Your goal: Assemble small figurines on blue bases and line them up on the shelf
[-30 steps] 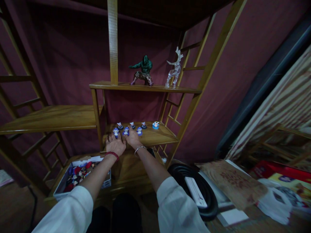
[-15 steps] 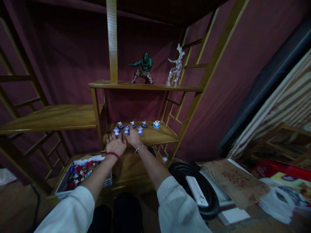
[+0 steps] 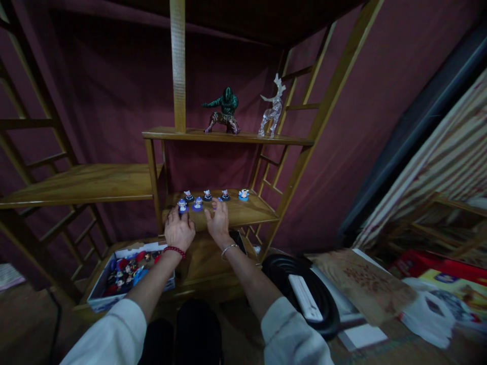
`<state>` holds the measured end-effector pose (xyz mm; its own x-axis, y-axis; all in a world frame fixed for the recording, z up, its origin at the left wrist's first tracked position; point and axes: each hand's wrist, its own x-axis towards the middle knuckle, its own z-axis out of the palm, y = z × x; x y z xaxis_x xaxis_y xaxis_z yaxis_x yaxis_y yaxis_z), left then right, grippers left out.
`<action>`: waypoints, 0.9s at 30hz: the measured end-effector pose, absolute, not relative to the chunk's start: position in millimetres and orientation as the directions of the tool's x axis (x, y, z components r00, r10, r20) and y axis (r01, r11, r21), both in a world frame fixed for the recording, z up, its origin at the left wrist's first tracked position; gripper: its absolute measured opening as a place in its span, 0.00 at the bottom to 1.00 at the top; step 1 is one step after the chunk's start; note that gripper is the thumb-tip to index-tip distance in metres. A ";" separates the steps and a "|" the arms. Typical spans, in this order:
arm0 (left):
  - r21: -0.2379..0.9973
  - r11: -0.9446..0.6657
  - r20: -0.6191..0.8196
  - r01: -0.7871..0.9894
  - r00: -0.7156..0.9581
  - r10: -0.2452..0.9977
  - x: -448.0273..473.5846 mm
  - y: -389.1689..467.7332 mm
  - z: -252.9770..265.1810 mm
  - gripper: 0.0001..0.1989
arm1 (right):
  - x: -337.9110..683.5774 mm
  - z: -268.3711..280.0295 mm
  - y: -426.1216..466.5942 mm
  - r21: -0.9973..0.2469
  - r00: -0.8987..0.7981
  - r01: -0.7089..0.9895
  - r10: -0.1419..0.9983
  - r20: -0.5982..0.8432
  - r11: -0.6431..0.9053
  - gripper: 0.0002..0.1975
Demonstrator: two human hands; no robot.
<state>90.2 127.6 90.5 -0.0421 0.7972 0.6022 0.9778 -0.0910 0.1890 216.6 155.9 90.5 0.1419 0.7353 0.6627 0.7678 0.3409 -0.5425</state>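
Several small figurines stand in two rows on the low wooden shelf. My left hand has its fingers apart at the front of the leftmost purple-and-white figurine; whether they touch it I cannot tell. Beside that one stands another purple-and-white figurine, free of both hands. My right hand reaches to a third purple figurine, largely hidden behind the fingers, with the thumb held apart. In the back row are dark-based figurines and, at the right end, a blue-based figurine.
On the shelf above stand a dark green crouching statue and a clear deer figure. Lower left, a box holds many small toys. A black coiled hose and a brown paper bag lie at right.
My right hand has moved right, from the middle purple figurine to the right one, uncovering the middle one. My left hand has drawn slightly down toward the shelf's front.
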 end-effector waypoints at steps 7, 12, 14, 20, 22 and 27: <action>0.204 -0.306 0.734 0.930 0.061 0.677 81.8 126.0 83.7 0.13 | 250.9 90.0 160.5 -0.563 0.306 0.810 0.698 0.647 0.166 0.24; 0.115 -0.451 0.749 0.885 0.221 0.625 79.9 123.8 83.2 0.11 | 253.7 94.5 172.6 -0.559 0.311 0.829 0.824 0.474 0.009 0.28; 0.088 -0.475 0.738 0.876 0.263 0.621 80.0 124.0 83.7 0.11 | 253.1 95.9 177.2 -0.548 0.293 0.836 0.856 0.425 -0.015 0.28; 0.079 -0.484 0.737 0.872 0.275 0.617 80.3 125.2 83.4 0.11 | 253.5 95.9 192.5 -0.518 0.247 0.855 0.892 0.379 -0.017 0.26; 0.080 -0.493 0.736 0.866 0.282 0.615 79.8 124.7 83.1 0.11 | 253.2 95.4 196.8 -0.501 0.238 0.865 0.897 0.372 -0.022 0.24; 0.086 -0.497 0.736 0.864 0.282 0.616 79.1 124.1 82.4 0.11 | 252.2 94.6 204.6 -0.468 0.205 0.884 0.907 0.368 -0.010 0.20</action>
